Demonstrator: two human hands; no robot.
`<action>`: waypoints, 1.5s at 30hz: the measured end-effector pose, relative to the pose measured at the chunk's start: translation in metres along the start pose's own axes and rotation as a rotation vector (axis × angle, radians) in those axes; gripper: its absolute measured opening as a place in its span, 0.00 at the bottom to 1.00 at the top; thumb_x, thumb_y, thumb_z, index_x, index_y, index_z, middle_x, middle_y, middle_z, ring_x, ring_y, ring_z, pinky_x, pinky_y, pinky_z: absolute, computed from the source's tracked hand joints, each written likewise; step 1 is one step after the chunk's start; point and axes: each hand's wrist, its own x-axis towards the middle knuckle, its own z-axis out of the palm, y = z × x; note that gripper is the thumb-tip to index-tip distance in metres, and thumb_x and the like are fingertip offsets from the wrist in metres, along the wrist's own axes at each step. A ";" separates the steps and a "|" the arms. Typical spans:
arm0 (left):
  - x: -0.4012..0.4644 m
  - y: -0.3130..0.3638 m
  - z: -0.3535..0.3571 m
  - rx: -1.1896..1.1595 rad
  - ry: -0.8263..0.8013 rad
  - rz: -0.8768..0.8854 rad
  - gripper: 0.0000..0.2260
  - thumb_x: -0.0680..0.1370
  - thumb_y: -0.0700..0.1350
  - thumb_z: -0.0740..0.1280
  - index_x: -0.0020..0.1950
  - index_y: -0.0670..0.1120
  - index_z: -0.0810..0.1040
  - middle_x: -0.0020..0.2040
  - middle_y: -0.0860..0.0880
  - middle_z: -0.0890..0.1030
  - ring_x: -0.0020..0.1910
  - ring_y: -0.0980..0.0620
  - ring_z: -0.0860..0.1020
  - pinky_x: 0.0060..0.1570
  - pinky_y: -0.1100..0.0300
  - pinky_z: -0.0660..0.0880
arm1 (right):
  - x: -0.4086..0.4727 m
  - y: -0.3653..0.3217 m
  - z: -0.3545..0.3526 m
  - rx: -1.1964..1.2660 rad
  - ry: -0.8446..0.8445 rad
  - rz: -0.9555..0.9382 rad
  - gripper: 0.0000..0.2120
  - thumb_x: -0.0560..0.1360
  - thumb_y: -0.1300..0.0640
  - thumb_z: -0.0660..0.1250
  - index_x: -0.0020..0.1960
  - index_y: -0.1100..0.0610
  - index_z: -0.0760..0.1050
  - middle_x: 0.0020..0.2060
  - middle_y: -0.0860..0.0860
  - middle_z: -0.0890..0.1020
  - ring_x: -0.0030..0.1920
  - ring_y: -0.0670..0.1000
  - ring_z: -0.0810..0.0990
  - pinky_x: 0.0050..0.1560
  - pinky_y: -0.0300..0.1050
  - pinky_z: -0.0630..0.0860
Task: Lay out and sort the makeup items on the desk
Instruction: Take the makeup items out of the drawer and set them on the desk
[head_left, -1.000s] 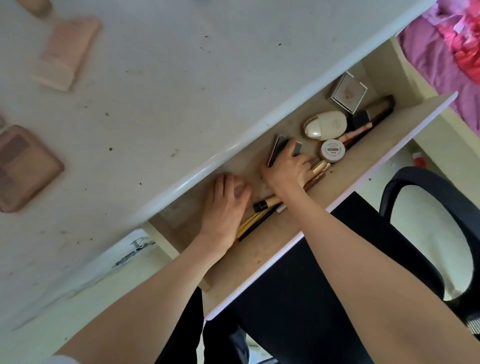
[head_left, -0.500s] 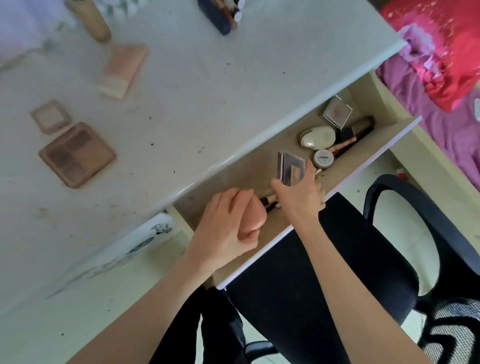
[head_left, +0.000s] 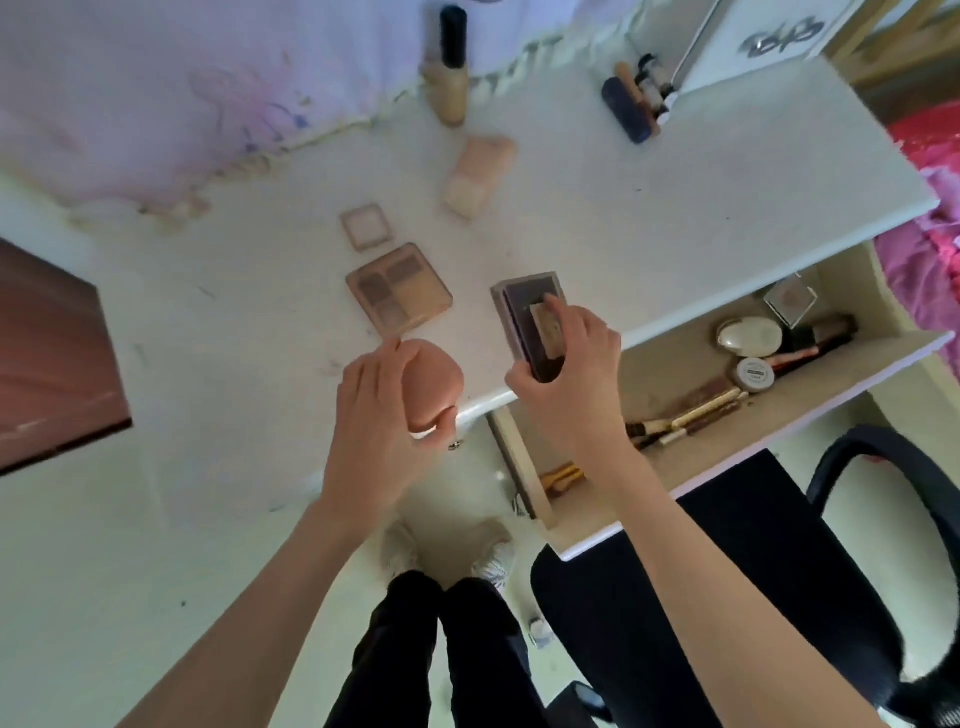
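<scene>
The left hand (head_left: 382, 415) has its grip curled round one peach-pink makeup sponge (head_left: 431, 382), thumb under it and fingers over the top, held above the front edge of the tabletop (head_left: 675, 218). The right hand (head_left: 569, 374) pinches one dark rectangular palette (head_left: 527, 317) by its near end, thumb on one side and fingers on the lid; its far end lies over the tabletop, and whether it touches cannot be told.

On the tabletop beyond the hands lie two flat palettes: one four-shade eyeshadow palette (head_left: 399, 295) just left of the held one, and one small square compact (head_left: 366, 226) behind it. Farther back are one pale pink tube (head_left: 478, 175) lying down, one upright foundation bottle (head_left: 451, 67) with a black cap, and a dark blue case (head_left: 626, 117) with small items beside it.

The open drawer (head_left: 670, 364) at right holds one oval cream compact (head_left: 749, 336), one round white jar (head_left: 754, 374), one clear square case (head_left: 789, 301) and several brushes (head_left: 691, 415), too overlapped to count.

Half a second ago both hands were over the drawer, sponge and palette just lifted from it; a second ago they were reaching inside. Now both are up at the tabletop.
</scene>
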 end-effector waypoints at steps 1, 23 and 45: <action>0.000 -0.012 -0.009 -0.001 0.015 -0.059 0.29 0.68 0.48 0.73 0.64 0.42 0.68 0.65 0.42 0.71 0.60 0.42 0.69 0.59 0.47 0.71 | 0.000 -0.012 0.013 -0.005 -0.036 -0.047 0.29 0.69 0.57 0.69 0.69 0.55 0.65 0.64 0.54 0.68 0.61 0.54 0.63 0.56 0.38 0.61; 0.024 -0.147 -0.079 0.302 0.117 -0.106 0.18 0.74 0.47 0.61 0.61 0.41 0.73 0.59 0.40 0.73 0.59 0.41 0.67 0.59 0.48 0.69 | 0.035 -0.123 0.166 -0.256 -0.136 -0.405 0.22 0.66 0.59 0.74 0.58 0.62 0.75 0.56 0.65 0.75 0.52 0.65 0.75 0.51 0.55 0.75; 0.009 0.008 -0.020 0.106 -0.264 0.328 0.20 0.80 0.47 0.55 0.70 0.41 0.66 0.71 0.38 0.66 0.72 0.40 0.63 0.69 0.45 0.63 | -0.028 0.003 0.025 -0.327 0.051 -0.189 0.22 0.78 0.54 0.54 0.70 0.61 0.64 0.69 0.60 0.68 0.70 0.59 0.67 0.71 0.54 0.59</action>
